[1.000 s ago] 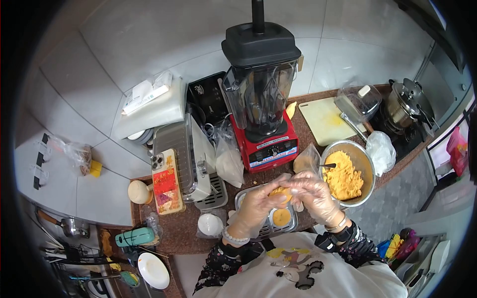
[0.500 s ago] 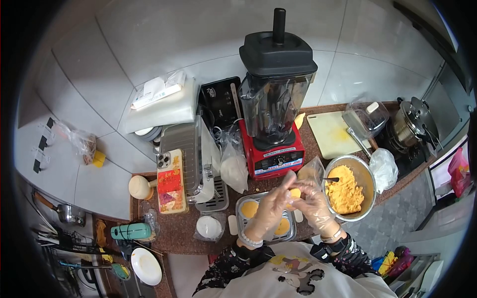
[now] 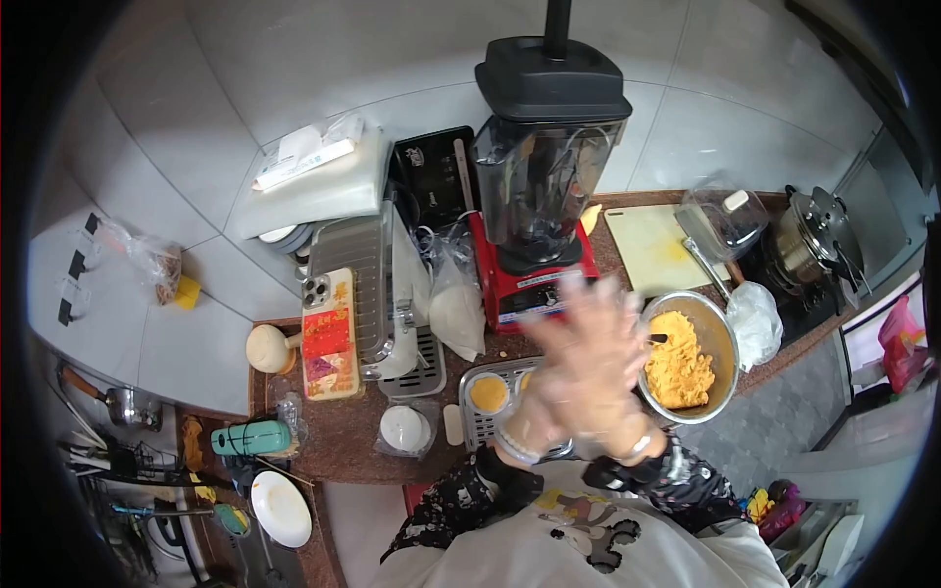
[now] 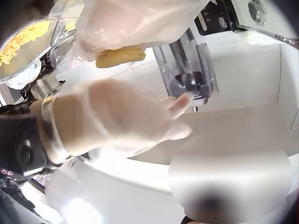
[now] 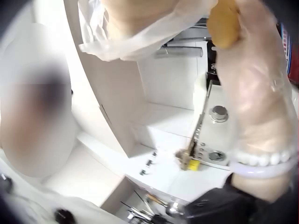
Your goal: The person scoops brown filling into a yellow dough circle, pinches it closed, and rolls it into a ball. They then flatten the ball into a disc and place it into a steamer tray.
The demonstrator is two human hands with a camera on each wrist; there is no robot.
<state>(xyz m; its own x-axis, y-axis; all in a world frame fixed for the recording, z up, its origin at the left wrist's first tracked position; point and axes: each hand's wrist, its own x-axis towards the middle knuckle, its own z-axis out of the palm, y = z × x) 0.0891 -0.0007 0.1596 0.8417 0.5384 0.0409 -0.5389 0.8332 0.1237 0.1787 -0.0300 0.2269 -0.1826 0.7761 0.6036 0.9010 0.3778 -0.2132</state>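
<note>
Both hands wear clear plastic gloves and are raised over the counter, blurred and overlapping in the head view. The left hand (image 3: 532, 414), with a white bead bracelet, has straight fingers; a flattened orange-yellow dough patty (image 5: 224, 24) lies against its palm. Facing it is the right hand (image 4: 121, 116), palm and fingers extended, a gap showing between it and the patty (image 4: 120, 57) in the left wrist view. Below them is a metal tray (image 3: 473, 431) holding flat orange-yellow rounds (image 3: 488, 395), partly hidden by the hands. To the right, a steel bowl (image 3: 727, 338) holds orange-yellow dough (image 3: 676, 367) with a utensil handle in it.
A red-based blender (image 3: 544, 196) stands behind the hands. Left of it are a bag of white powder (image 3: 457, 314), a toaster oven (image 3: 358, 265) with a phone (image 3: 328, 338) on top, and a white cup (image 3: 404, 428). A cutting board (image 3: 647, 250) and a pot (image 3: 809, 240) stand at the back right.
The fingers earlier curled around the dough patty; now both hands are spread flat and face each other, moving fast. The head view has shifted slightly, while the tray and bowl stay on the counter.
</note>
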